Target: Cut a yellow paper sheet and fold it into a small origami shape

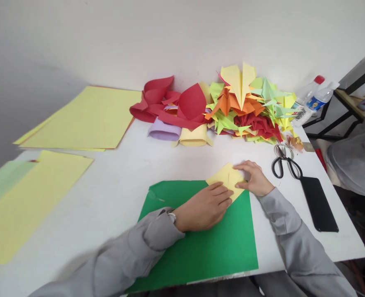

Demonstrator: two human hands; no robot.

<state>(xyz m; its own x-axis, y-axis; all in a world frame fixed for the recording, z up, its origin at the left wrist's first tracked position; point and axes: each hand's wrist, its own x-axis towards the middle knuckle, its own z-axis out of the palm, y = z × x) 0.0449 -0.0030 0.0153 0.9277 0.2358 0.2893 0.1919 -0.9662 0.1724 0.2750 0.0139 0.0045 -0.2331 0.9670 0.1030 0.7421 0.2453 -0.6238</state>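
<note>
A small folded sheet of pale yellow paper (222,175) lies at a slant over the top right part of a green board (207,260). My left hand (205,206) rests palm down, its fingers lying flat on the near side of the paper. At the paper's right edge, my right hand (254,178) grips it between the thumb and the fingers. A fold or slit line runs down the middle of the paper. Part of its lower edge is hidden under my left fingers.
Black-handled scissors (286,161) and a black phone-like slab (319,204) lie on the right. Behind are folded paper planes (241,86), red paper rolls (192,105) and plastic bottles (317,99). Large yellow sheets (83,119) lie at left. A person's grey sleeve (356,156) shows far right.
</note>
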